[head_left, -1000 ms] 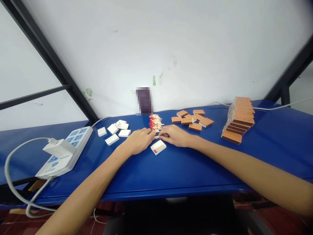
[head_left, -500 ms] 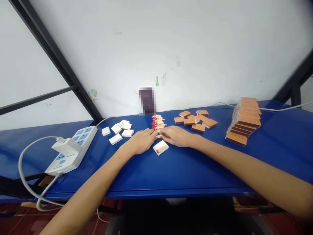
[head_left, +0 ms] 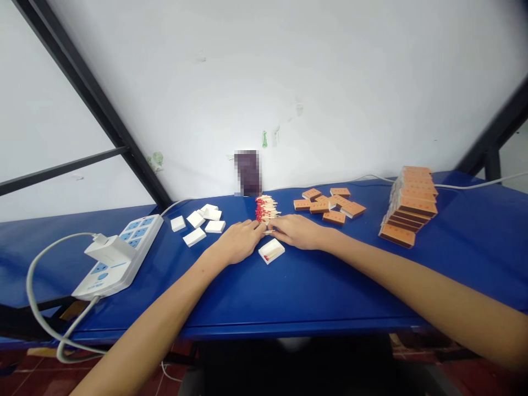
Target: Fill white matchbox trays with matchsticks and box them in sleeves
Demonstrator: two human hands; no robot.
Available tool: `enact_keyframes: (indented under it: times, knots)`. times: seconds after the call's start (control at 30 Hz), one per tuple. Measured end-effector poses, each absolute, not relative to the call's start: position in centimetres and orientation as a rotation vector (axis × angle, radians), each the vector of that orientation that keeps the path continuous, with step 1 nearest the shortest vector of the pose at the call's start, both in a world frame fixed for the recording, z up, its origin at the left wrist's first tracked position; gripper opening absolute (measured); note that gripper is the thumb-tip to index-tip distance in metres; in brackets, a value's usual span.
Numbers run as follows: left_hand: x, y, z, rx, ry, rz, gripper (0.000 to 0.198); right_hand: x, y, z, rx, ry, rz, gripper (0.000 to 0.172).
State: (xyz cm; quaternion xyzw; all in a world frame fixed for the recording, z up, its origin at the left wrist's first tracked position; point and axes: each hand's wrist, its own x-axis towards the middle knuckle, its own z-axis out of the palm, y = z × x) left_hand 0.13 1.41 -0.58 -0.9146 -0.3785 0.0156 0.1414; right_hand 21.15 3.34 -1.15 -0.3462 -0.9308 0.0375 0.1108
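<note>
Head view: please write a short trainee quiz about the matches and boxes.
1. True or false: the open white tray holds some matches.
2. Which stands farther right, the pile of matches or the stack of orange boxes?
3. The left hand and right hand rest: A on the power strip, B next to the pile of matches, C on the stack.
Key: 1 true; 2 the stack of orange boxes; 3 B.

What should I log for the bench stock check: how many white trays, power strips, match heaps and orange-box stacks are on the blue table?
White trays: 7 (6 loose, 1 filled tray)
Power strips: 1
Match heaps: 1
Orange-box stacks: 1
Total: 10
</note>
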Motion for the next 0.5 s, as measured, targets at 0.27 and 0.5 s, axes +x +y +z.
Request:
enact_keyframes:
  times: [0.27,0.5]
  knots:
    - [0.3,1.0,0.1,-2.656,-1.106,0.020,0.028,21.5,2.5,-0.1,-0.985,-2.726,0.107,0.020]
    - [-0.2,-0.5,1.8,-2.817,-1.047,-0.146,0.032,22.4,1.1,1.4,-0.864,-2.615,0.429,0.016]
